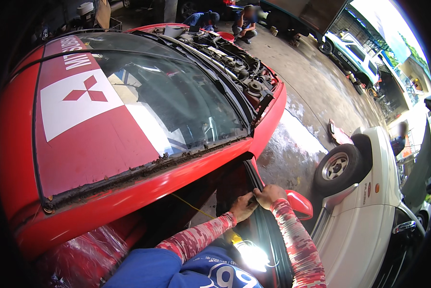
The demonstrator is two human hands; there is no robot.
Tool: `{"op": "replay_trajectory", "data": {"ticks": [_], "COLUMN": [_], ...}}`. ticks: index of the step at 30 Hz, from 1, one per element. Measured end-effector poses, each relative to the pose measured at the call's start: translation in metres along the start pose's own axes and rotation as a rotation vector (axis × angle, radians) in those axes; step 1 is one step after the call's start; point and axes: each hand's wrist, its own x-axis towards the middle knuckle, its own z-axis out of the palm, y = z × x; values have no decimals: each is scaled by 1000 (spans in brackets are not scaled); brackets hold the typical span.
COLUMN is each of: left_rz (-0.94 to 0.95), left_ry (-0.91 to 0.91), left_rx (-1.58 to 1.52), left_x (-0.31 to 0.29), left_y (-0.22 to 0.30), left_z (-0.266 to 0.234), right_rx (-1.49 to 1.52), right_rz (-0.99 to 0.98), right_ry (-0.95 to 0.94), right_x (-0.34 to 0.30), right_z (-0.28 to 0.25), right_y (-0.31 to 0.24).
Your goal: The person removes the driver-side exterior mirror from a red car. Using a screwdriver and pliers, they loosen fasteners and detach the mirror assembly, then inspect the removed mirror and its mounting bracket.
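My left hand and my right hand meet at the front upper corner of a red car's open door. Both hands have bent, closed fingers at the black strip along the door's window edge. Whatever lies between the fingers is too small and hidden to make out. Just right of my right hand sits the red side mirror. Below the hands, a lit work lamp with a yellow handle shines against the door. A thin yellow cord crosses the door opening.
Dirt and crumbly residue line the edge of the red car's windshield; its engine bay is uncovered. A white vehicle stands close on the right. Clear plastic covers a seat. People crouch beyond the car's front.
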Motion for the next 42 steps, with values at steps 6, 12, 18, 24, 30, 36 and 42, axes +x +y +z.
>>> {"op": "replay_trajectory", "data": {"ticks": [6, 12, 18, 24, 30, 36, 42], "left_rz": [-62, -17, -139, -48, -60, 24, 50], "left_ry": [-47, -131, -188, -38, -86, -71, -109], "left_rx": [-1, 14, 23, 29, 82, -40, 47], "left_x": [2, -1, 1, -1, 0, -3, 4], "left_y": [4, -2, -10, -10, -1, -7, -32], "left_z": [1, -7, 0, 4, 0, 3, 11], "right_rx": [-20, -13, -6, -9, -10, -14, 6], "right_rz": [-5, -5, -2, -8, 0, 10, -16], "right_ry": [2, 11, -9, 3, -3, -1, -38], "right_x": [1, 0, -2, -2, -2, -3, -5], "right_z": [0, 0, -3, -2, -2, -2, -8], "right_y": [0, 0, 0, 0, 0, -1, -2]}}
